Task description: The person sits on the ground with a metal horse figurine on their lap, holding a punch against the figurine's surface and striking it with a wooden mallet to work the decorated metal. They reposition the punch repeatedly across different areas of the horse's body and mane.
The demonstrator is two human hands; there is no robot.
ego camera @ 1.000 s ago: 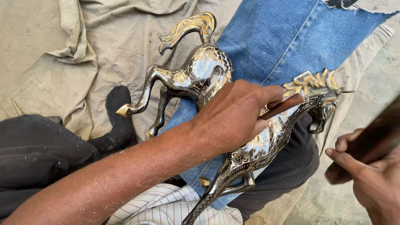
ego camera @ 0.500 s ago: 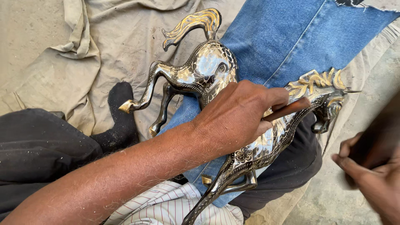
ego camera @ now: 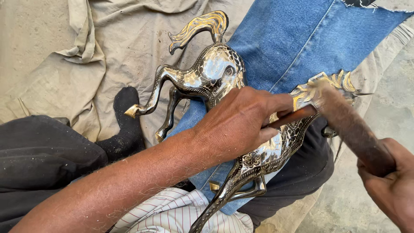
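Horse figurine (ego camera: 224, 77), silvery metal with gold mane, tail and hooves, lies on its side across blue denim cloth (ego camera: 293, 39) over the person's lap. Head view: left hand (ego camera: 237, 125) rests on the horse's body, fingers pinching a thin brown chisel-like rod (ego camera: 293, 117) against its neck. Right hand (ego camera: 388, 181) is clenched around a wooden handle (ego camera: 349, 125); its upper end is motion-blurred, probably a hammer. Beige drop cloth (ego camera: 108, 43) underneath, black sock (ego camera: 125, 125) at left.

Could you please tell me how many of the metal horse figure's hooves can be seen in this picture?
3 on the polished silver-and-gold metal horse figure: one gold hoof at far left, one just below it, one near the striped cloth. The left hand may hide another.
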